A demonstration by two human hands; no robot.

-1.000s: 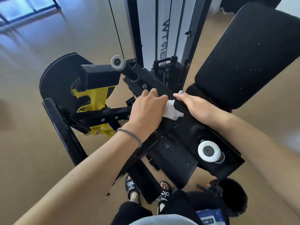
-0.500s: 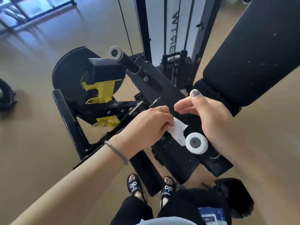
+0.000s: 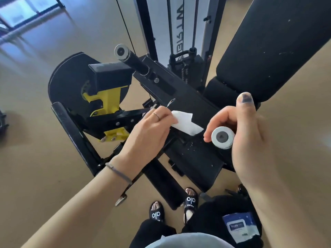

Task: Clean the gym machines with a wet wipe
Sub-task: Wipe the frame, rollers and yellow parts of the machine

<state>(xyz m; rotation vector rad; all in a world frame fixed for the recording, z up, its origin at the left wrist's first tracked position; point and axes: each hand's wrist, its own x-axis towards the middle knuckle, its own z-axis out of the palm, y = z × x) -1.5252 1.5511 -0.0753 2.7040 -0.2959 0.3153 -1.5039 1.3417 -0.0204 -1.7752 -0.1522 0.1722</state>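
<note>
Risen, right hand (image 3: pixel 250 133) leaves wipe (image 3: pixel 186 125) in left hand (image 3: pixel 152 131).

Hidden, cropped and unreadable parts

The left hand (image 3: pixel 148 133) covers the near end of the crumpled white wet wipe (image 3: pixel 186 123), so the grip on it cannot be seen. The right hand (image 3: pixel 250 140) hides the shaft behind the white round end cap (image 3: pixel 222 137); its forearm leaves the frame at 4 o'clock. The black padded backrest (image 3: pixel 279 42) is cut off at 1 o'clock. The mirrored lettering on the grey upright weight-stack panel (image 3: pixel 176 24) is cropped at 12 o'clock. Print on the blue-and-white wipes packet (image 3: pixel 240 227) at 5 o'clock is too small to read.
</note>
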